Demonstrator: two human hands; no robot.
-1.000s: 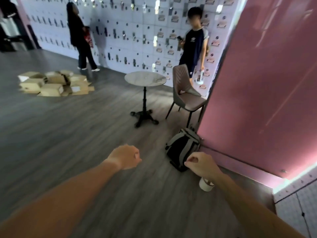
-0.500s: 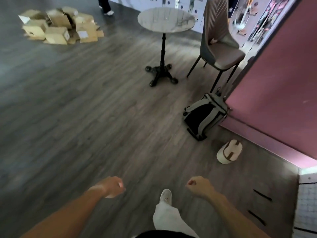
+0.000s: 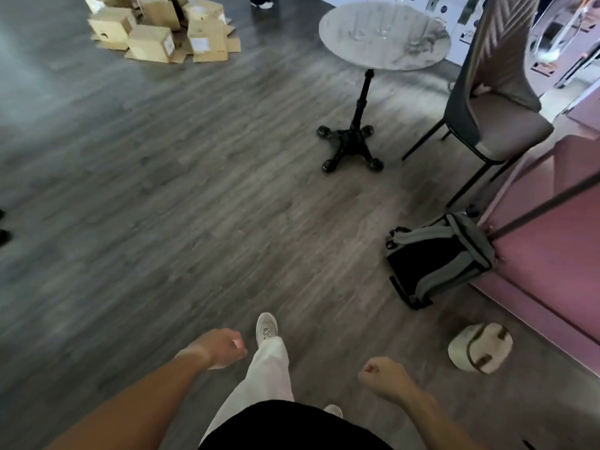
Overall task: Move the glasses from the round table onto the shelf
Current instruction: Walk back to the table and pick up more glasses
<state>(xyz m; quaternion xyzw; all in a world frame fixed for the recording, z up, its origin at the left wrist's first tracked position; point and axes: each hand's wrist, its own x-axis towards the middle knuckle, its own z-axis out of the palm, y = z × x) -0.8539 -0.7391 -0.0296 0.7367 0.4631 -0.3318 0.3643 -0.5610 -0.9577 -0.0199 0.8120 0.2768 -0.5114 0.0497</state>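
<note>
Glasses (image 3: 383, 26) faint, blurred on round table (image 3: 418, 64); both hands, left (image 3: 220, 349) and right (image 3: 383, 376), loosely curled, empty.

Chair (image 3: 496, 102), backpack (image 3: 438, 258), cardboard boxes (image 3: 162, 30)

Nothing readable here, honestly. The pale labels on the pile of brown cardboard boxes (image 3: 168, 30) are smeared by blur, and the small tags on the white locker wall (image 3: 467, 24) behind the table are too tiny to read.
</note>
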